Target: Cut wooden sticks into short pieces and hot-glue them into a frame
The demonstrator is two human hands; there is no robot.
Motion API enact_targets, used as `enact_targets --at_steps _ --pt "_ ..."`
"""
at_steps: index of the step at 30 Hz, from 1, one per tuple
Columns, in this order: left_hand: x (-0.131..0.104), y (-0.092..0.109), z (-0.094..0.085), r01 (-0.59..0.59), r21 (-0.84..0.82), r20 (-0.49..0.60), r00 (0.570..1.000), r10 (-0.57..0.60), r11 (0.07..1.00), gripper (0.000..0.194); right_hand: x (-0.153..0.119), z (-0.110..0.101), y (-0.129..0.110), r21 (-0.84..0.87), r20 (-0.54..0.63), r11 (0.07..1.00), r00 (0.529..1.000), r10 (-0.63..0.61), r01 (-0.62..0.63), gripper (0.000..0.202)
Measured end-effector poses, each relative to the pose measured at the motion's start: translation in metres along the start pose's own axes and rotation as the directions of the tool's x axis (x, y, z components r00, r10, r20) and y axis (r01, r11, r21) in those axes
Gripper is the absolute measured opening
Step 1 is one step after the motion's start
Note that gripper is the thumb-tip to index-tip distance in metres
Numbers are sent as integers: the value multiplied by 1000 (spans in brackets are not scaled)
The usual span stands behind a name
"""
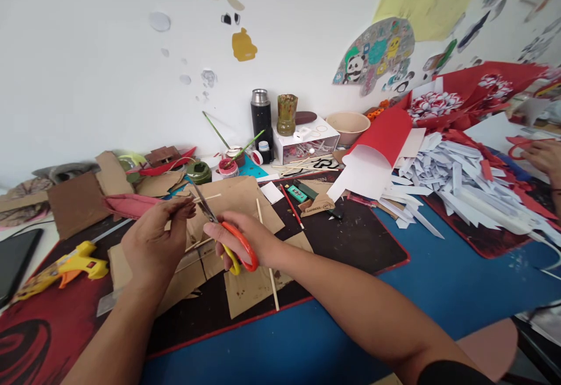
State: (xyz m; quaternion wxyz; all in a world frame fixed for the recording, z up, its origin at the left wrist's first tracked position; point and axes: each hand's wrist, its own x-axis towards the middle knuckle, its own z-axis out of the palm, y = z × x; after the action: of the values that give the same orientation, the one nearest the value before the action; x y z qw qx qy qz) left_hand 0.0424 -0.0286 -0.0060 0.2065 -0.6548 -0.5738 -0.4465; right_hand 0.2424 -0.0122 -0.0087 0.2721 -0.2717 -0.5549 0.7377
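My right hand [241, 239] grips scissors [242, 243] with red and yellow handles, their blades pointing up and left. Pinched in the fingers of my left hand [160, 236] is a small dark brown piece [186, 207], close beside the blades. Whether the blades touch it I cannot tell. Under both hands lie pieces of brown cardboard [245, 298] and thin wooden sticks [274, 289].
A yellow glue gun [65, 269] lies at the left. Behind stand paint jars [228, 167], a black flask [260, 117] and a white box [305, 139]. White paper strips [456, 177] are heaped at the right, near another person's hand [543, 156].
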Motion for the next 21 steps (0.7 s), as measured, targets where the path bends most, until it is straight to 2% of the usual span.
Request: enact_targets --at_steps 3,8,14,21 --pt "0 1 -1 46 -31 12 999 -46 998 21 1 -1 0 16 -5 1000 1000 11 -10 49" --pt "0 1 0 38 -13 18 999 -38 999 23 2 -1 2 21 -2 1000 1000 3 -3 48" --pt "-1 0 0 82 -14 27 996 -81 997 23 0 0 0 40 16 999 1000 14 -15 49" --pt "-2 2 0 216 -54 70 975 -212 975 25 -1 -1 -3 43 22 999 1000 18 -19 51"
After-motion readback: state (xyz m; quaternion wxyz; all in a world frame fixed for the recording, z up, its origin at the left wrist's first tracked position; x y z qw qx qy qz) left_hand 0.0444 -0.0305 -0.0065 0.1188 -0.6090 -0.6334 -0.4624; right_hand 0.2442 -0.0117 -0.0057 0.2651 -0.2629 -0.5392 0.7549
